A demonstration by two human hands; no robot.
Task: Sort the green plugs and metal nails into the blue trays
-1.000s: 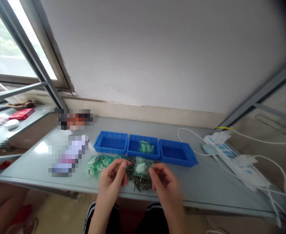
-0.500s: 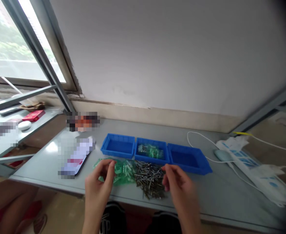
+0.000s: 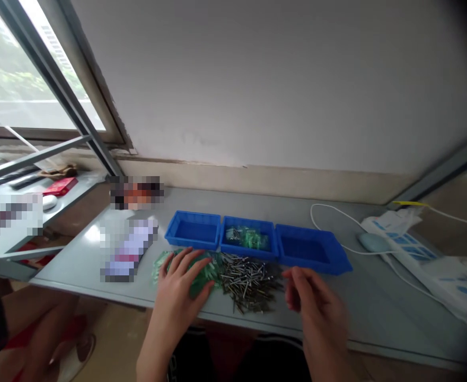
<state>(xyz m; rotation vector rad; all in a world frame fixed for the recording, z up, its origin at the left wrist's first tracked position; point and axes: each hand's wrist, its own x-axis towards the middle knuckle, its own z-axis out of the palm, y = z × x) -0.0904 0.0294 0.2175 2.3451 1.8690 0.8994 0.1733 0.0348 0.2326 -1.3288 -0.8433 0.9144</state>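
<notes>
My left hand (image 3: 183, 289) reaches over a heap of small green plastic packets (image 3: 214, 269), fingers spread. It covers much of the heap, so contact is hard to judge. Beside the packets lies a loose pile of metal screws or nails (image 3: 249, 284), silvery at the back and brownish in front. My right hand (image 3: 316, 305) is to the right of that pile, above the table, with its fingers curled together. Whatever its fingertips may hold cannot be made out. Behind the pile stands the middle blue tray (image 3: 248, 252), with several clear and green packets (image 3: 251, 239) inside.
Blue trays flank the middle one, a left tray (image 3: 192, 245) and a right tray (image 3: 338, 260). A blurred phone (image 3: 132, 249) lies at left. On the right are white cables (image 3: 338, 231) and a wrapped power strip (image 3: 428, 265). Another person's legs (image 3: 38, 323) show lower left.
My left hand has opened from a loose curl and spread over the green packets. My right hand has shifted right, away from the metal pile, its fingers still curled. The view has moved slightly.
</notes>
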